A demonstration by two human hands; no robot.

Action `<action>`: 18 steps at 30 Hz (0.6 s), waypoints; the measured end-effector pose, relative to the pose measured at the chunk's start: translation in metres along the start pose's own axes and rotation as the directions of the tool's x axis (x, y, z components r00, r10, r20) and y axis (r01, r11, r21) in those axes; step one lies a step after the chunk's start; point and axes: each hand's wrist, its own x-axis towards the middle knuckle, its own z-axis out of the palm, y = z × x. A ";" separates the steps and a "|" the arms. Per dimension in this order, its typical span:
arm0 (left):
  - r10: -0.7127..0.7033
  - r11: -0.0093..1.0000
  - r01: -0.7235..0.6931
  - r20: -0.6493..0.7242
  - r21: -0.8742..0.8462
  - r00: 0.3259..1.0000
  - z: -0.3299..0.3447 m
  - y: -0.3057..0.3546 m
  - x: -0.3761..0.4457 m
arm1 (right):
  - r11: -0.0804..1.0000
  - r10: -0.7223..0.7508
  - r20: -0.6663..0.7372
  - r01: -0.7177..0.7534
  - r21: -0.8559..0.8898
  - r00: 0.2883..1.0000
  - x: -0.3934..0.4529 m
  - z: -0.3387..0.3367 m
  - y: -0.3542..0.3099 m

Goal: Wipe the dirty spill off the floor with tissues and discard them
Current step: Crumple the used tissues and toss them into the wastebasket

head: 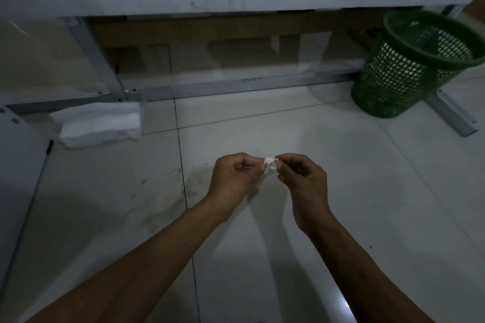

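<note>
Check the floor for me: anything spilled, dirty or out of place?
Yes: a brownish smear dirties the tiles left of the hands, across a grout line. Both hands, left hand and right hand, pinch a small tissue.

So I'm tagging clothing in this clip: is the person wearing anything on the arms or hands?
Nothing shows. Both forearms are bare up to the bottom edge of the picture, with no sleeve in view. The left hand and right hand have no gloves, and no watch, ring or bracelet shows in this dim light.

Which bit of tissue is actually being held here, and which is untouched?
The small crumpled tissue piece, pinched between the left hand and right hand. The tissue stack lies untouched on the floor at far left.
</note>
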 end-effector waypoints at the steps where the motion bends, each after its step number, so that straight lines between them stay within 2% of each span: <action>1: -0.018 0.998 0.018 0.002 -0.067 1.000 0.002 0.002 -0.002 | 1.000 -0.001 0.010 0.001 0.000 1.000 -0.001 0.002 -0.001; 4: -0.039 0.987 0.034 -0.032 -0.157 0.999 0.011 0.010 -0.002 | 0.998 -0.051 0.052 0.053 -0.031 0.997 -0.004 0.004 -0.008; 9: 0.016 0.994 -0.021 -0.052 -0.103 0.999 0.021 0.024 0.002 | 0.998 -0.063 0.083 0.063 0.003 0.995 -0.001 -0.003 -0.023; 14: 0.117 0.993 -0.117 -0.031 -0.010 0.993 0.033 0.037 0.003 | 0.996 -0.081 0.042 0.082 -0.024 0.996 -0.001 -0.010 -0.039; 18: 0.257 0.949 -0.258 0.026 0.184 0.966 0.050 0.054 0.004 | 0.992 -0.126 -0.016 0.126 -0.026 0.992 0.004 -0.022 -0.055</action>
